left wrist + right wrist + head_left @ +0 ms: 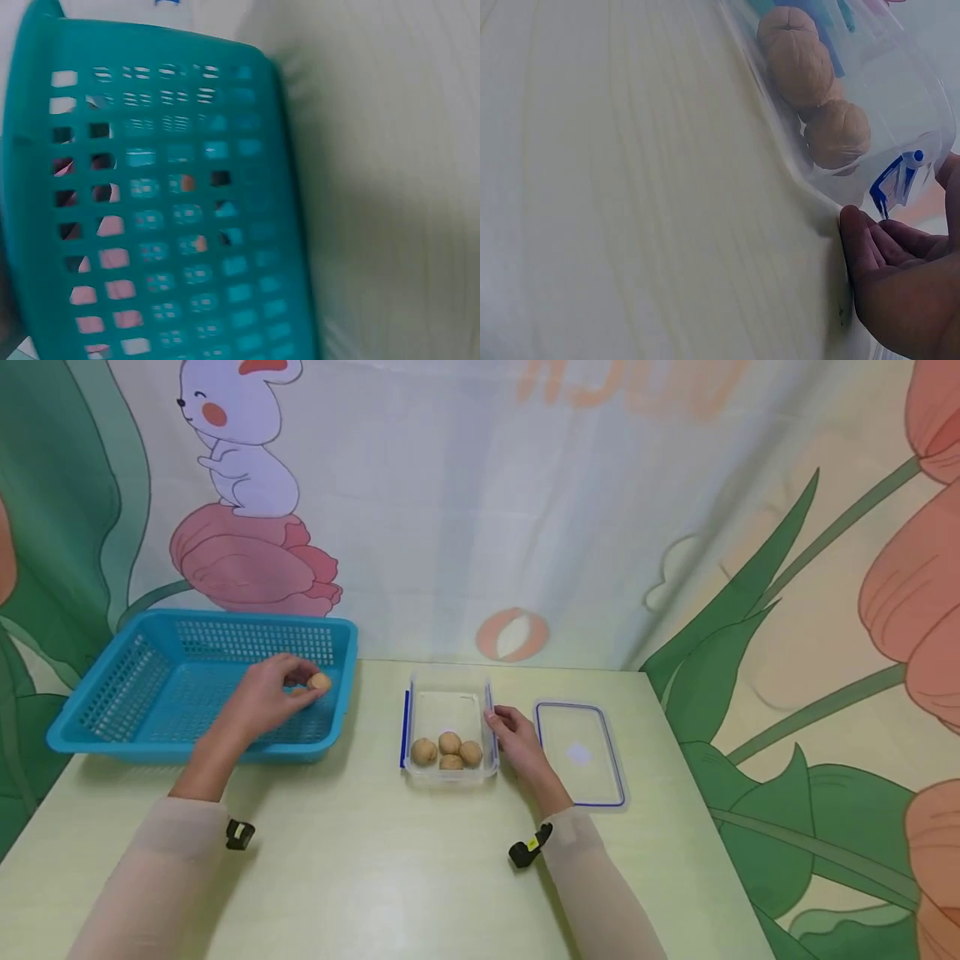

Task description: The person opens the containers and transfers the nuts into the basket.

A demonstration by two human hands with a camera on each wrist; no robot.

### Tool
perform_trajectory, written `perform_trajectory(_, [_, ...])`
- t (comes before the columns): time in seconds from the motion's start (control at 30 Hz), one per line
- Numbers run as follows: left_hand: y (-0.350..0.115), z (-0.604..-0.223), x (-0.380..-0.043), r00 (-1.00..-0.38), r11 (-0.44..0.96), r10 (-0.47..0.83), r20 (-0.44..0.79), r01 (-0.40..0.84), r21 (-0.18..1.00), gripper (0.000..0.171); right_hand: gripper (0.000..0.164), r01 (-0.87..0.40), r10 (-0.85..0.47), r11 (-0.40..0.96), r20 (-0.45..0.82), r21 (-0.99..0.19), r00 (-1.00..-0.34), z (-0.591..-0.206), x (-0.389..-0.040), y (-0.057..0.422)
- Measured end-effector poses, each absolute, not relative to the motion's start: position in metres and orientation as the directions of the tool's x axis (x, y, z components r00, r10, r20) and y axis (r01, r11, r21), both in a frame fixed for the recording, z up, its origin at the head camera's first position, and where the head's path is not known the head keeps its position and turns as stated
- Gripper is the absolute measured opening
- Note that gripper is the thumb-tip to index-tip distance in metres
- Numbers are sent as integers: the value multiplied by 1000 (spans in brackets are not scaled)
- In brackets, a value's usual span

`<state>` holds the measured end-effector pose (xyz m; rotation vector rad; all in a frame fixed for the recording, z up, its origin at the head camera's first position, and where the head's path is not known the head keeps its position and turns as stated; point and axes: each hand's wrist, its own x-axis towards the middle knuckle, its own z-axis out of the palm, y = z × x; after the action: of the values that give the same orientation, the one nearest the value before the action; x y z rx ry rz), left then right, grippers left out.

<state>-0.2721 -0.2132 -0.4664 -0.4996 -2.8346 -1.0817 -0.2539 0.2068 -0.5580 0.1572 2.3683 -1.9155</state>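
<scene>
In the head view my left hand (268,697) is over the right part of a blue plastic basket (202,749), pinching a walnut (320,682) between thumb and fingers. Part of another light brown thing shows just below the fingers. My right hand (522,750) grips the right side wall of a clear plastic food container (450,774), its thumb at the rim. Several walnuts (423,752) lie at the near end of that container. The right wrist view shows the curled right hand (904,277) by the container's blue-edged latch (892,180), with walnuts (801,67) behind the clear wall.
A clear lid (579,752) with a blue seal lies on the table (390,868) right of the container. The basket's perforated wall (165,210) fills much of the left wrist view. A printed curtain (450,527) hangs behind the table.
</scene>
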Motion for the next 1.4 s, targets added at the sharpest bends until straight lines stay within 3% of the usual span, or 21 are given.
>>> perform_trajectory(0.7, [-220, -491, -287, -958, 720, 273, 86, 263, 643, 41, 55, 138, 29, 203, -135, -969, -990, -556, -253, 205])
perform_trajectory(1.0, [-220, -493, -287, -952, 727, 291, 99, 287, 624, 53, 55, 152, 41, 210, -146, -966, -988, -555, -251, 204])
perform_trajectory(1.4, [-172, -444, -272, -917, 736, 349, 194, 396, 549, 50, 54, 150, 37, 205, -146, -967, -989, -556, -253, 204])
